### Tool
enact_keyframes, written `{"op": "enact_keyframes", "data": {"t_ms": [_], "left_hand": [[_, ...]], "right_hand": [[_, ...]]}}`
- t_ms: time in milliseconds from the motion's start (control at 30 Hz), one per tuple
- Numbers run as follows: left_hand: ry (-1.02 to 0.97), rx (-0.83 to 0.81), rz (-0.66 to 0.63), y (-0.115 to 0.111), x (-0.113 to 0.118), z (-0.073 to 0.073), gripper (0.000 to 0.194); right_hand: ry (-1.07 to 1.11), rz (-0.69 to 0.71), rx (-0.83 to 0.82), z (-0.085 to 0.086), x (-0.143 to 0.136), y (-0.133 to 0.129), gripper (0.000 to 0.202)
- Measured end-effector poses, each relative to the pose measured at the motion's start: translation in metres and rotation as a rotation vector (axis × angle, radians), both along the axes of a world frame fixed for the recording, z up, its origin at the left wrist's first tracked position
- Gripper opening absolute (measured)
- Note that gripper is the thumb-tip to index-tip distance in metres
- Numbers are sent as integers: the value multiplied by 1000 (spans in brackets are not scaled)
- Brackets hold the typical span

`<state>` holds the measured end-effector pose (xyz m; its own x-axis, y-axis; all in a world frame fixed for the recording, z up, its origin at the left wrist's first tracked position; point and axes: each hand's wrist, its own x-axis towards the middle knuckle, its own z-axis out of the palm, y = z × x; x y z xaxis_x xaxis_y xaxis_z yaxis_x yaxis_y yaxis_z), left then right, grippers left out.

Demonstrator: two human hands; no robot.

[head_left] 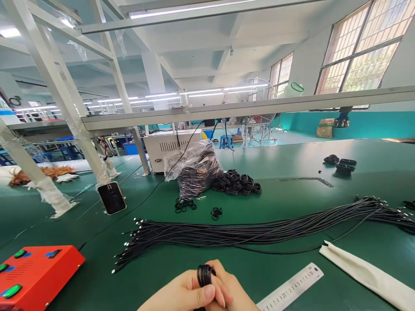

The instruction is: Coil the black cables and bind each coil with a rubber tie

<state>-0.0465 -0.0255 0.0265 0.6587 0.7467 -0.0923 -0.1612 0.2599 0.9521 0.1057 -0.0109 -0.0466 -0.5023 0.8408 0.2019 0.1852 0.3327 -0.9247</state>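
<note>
A broad, matte green tabletop [285,160] carried a long bundle of straight black cables [233,233]. Behind them lay a heap of coiled black cables [240,184] beside a crumpled clear plastic bag [194,175] with dark contents. A red box with green buttons [53,270] stood at near left; a silver metal ruler [292,290] and a flattened cream-coloured strip [366,270] lay at near right.

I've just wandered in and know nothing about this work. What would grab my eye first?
Probably the bright red box with green buttons at the lower left. Next, likely the long bundle of black cables stretched across the green table. At the bottom middle, the left hand and right hand hold a small black coil between them.
</note>
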Motion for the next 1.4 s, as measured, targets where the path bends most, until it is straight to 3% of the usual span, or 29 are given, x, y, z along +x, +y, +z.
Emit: {"op": "enact_keyframes", "data": {"t_ms": [233,433,567,700,767,833,900,1067,1200,1400], "left_hand": [[-9,-40,89,2,3,4,21],[-93,-113,79,6,0,0,23],[-89,-203,187,7,1,0,26],[11,-109,312,7,6,0,27],[115,-8,440,5,11,-4,38],[187,95,577,2,17,-11,62],[203,187,602,-3,24,-17,80],[282,310,524,-13,33,-17,40],[295,278,544,-11,31,-16,33],[157,130,647,4,29,-38,36]], "right_hand": [[-255,-143,34,11,2,-5,14],[-123,-114,-1,12,5,-3,16],[-54,-137,-33,12,6,2,17],[-107,-216,-78,19,8,6,18],[-182,-259,-112,24,8,7,19],[-281,-272,-141,29,7,6,23],[-383,-270,-171,34,3,3,27],[-471,-244,-169,46,-2,-6,35],[-480,-141,-102,53,3,-8,40],[-542,11,-79,66,13,-7,44]]}}
